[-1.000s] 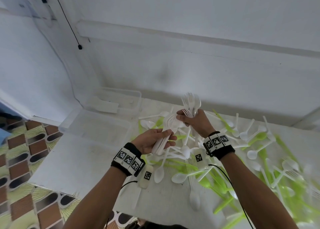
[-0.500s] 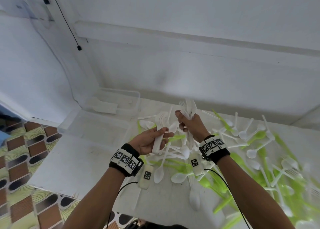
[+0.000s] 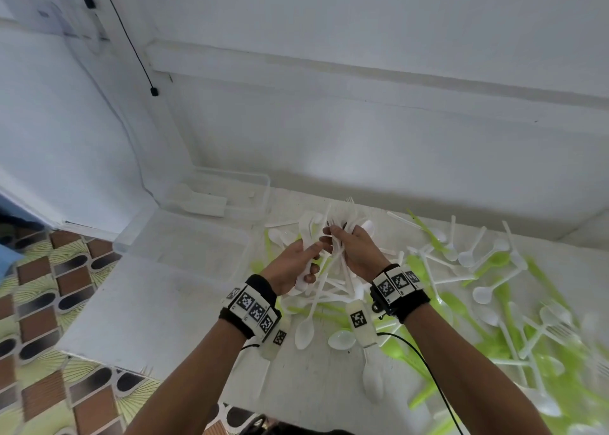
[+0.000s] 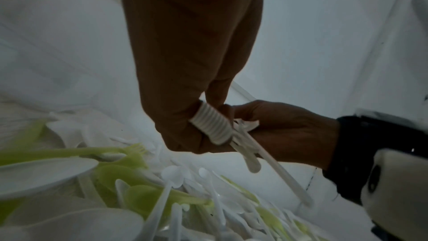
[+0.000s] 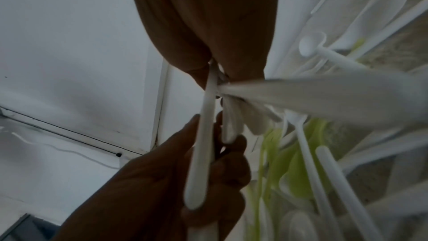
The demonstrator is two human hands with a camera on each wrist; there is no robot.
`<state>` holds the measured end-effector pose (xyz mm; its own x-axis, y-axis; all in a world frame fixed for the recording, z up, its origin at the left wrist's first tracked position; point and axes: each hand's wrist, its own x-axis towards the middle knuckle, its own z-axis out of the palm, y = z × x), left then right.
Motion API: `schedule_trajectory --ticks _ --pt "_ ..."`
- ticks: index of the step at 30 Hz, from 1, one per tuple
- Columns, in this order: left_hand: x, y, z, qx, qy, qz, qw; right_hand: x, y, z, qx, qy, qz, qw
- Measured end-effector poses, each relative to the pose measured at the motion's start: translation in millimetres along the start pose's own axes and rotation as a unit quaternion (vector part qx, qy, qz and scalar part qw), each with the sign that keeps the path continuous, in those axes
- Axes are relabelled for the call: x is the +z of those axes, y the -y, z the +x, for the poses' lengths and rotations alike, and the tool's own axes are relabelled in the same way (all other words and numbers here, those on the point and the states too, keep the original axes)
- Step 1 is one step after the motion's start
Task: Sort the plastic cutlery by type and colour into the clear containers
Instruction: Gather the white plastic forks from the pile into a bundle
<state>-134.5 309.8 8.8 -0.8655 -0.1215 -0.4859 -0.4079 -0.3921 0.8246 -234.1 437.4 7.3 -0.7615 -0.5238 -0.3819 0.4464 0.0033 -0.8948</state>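
Both hands meet above the cutlery pile, just right of the near clear container [image 3: 184, 237]. My right hand [image 3: 354, 247] grips a bunch of white forks [image 3: 344, 212], tines up toward the wall. My left hand [image 3: 298, 263] curls round white cutlery handles [image 3: 304, 230] beside that bunch, thumb touching the right hand's fingers. The left wrist view has my left hand [image 4: 197, 131] holding a stack of white handles [image 4: 214, 125] against the right hand [image 4: 277, 125]. In the right wrist view white handles [image 5: 203, 135] hang from my right hand [image 5: 222, 69] across the left palm [image 5: 162, 180].
White and green spoons and forks [image 3: 478, 270] lie scattered over the white table [image 3: 138, 303] to the right and under the hands. A second clear container [image 3: 230, 191] sits against the wall and holds white pieces. The table's left edge drops to a patterned floor [image 3: 43, 303].
The two hands have come together, the left one rising from under the bunch to close beside the right. The right hand's forks have sunk lower and nearer the left hand.
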Motion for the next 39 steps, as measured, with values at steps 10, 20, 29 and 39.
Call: schedule_trajectory --ticks 10,20,29,39 --pt "1.7 -6.7 10.3 0.066 -0.12 -0.08 0.987 6.1 -0.8 -14.5 -0.014 0.077 -0.039 0.996" --pt "-5.8 -2.3 11.9 0.133 -0.117 -0.06 0.982 11.9 -9.1 -15.4 -0.03 0.081 -0.065 0.994" --pt "-10.2 -9.4 13.8 0.132 -0.118 -0.101 0.979 13.2 -8.3 -22.0 -0.031 0.105 -0.07 0.992" --pt "-3.8 -6.9 12.2 0.212 -0.186 -0.004 0.959 20.4 -12.5 -20.2 -0.006 0.041 -0.001 0.999"
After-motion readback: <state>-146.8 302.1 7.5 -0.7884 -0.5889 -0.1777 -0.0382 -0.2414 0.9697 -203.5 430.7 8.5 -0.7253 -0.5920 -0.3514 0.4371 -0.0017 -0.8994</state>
